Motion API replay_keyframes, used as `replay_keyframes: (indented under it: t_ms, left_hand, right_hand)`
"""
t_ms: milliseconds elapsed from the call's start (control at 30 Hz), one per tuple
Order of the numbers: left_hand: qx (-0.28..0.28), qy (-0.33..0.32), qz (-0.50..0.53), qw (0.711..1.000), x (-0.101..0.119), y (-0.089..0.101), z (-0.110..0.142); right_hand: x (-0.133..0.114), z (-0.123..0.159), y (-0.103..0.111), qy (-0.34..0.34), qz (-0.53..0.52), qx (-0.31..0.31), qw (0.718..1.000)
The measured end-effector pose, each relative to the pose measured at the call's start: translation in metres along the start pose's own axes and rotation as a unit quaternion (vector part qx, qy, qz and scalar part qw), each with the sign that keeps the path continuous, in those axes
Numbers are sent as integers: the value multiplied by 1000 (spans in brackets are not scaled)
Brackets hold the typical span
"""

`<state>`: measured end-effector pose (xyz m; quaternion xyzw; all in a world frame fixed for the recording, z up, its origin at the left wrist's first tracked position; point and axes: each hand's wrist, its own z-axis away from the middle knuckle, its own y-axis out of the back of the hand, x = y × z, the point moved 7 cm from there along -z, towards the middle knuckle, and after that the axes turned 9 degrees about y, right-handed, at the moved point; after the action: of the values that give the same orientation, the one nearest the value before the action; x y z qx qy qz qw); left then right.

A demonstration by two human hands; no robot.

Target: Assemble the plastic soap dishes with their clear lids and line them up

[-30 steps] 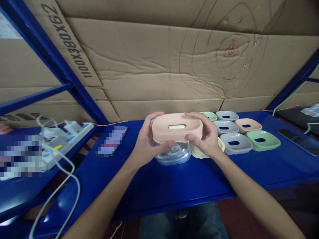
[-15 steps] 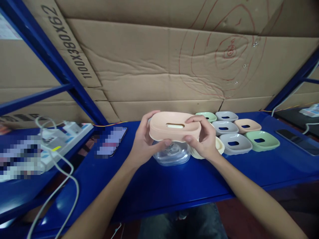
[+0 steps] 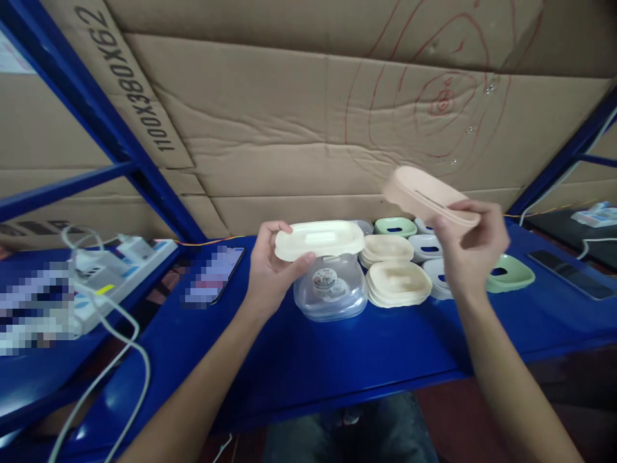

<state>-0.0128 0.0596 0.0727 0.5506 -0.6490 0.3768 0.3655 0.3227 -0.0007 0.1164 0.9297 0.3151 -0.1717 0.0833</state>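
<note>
Away it comes — the peach shell [image 3: 421,196], between both your hands half a second ago, is now up and off to the right, baring the cream tray [image 3: 319,239]. In the head view, the shell sits higher than the tray and well apart from it, long axis slanting down toward your right hand [image 3: 475,247]; the tray's axis runs side to side. That right hand has the shell to itself, gripping its lower end, thumb on the near side and fingers over the top, and it's the nearer one to the green shell [image 3: 511,273] on the blue table [image 3: 366,360]. Your left hand [image 3: 277,263] grasps the tray's left end, thumb along the near edge — right by the clear box [image 3: 330,292], though whether they touch, you can't tell.
</note>
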Motion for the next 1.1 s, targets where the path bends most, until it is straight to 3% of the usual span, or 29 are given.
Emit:
replay_keyframes:
  t_ms: [100, 200, 367, 567, 700, 933, 1000, 1100]
  left_hand:
    - [-5, 3, -11, 1000, 1, -2, 1]
    - [-31, 3, -32, 999, 4, -9, 4]
    - [-44, 2, -68, 997, 1, -14, 5]
    - [-30, 10, -66, 997, -6, -10, 2]
    - [-21, 5, -71, 997, -6, -8, 1]
    - [-14, -3, -78, 997, -3, -7, 2]
    - [-16, 0, -81, 997, -3, -8, 2]
    - [-22, 2, -93, 995, -3, -9, 3]
  right_hand:
    - [40, 12, 48, -34, 158, -14, 987]
    - [72, 33, 72, -52, 287, -100, 951]
    - [89, 59, 65, -64, 384, -216, 895]
    - [90, 66, 56, -67, 420, -257, 868]
    - [91, 69, 55, -48, 400, -269, 875]
    - [77, 61, 56, -58, 392, -238, 886]
    - [60, 54, 49, -25, 350, -219, 910]
    - [22, 41, 30, 44, 203, -204, 957]
